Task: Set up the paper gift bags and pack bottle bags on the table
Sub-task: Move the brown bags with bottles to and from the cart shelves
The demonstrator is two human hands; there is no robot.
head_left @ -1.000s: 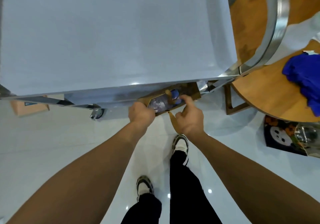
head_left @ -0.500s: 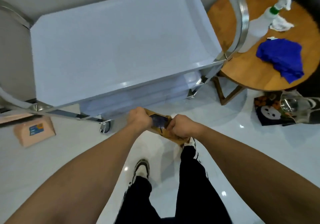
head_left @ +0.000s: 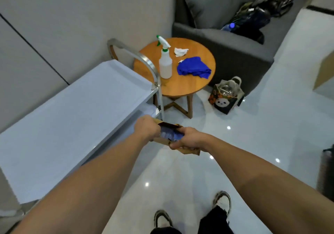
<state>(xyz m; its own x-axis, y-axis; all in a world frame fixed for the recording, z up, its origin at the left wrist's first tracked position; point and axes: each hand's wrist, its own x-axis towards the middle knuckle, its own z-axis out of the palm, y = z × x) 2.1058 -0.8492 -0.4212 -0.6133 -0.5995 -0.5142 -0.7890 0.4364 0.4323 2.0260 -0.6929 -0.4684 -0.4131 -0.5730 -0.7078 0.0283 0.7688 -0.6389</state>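
Note:
I hold a brown paper gift bag (head_left: 189,150) in the air in front of me, beside the cart's right end. Its mouth gapes and something blue, a bottle (head_left: 170,134), shows inside. My left hand (head_left: 147,128) grips the bag's left rim. My right hand (head_left: 188,139) grips its right rim and side. The white top of the steel cart (head_left: 72,121) lies to my left, bare.
A round wooden side table (head_left: 191,82) stands behind the cart with a white spray bottle (head_left: 165,63), a blue cloth (head_left: 193,67) and a crumpled tissue (head_left: 180,51). A panda-print bag (head_left: 225,98) sits on the floor by a grey sofa (head_left: 226,40). Glossy white floor lies ahead.
I have lifted the bag out from under the cart's top shelf and straightened up. The view has swung up and right, and both hands now grip the bag in open air.

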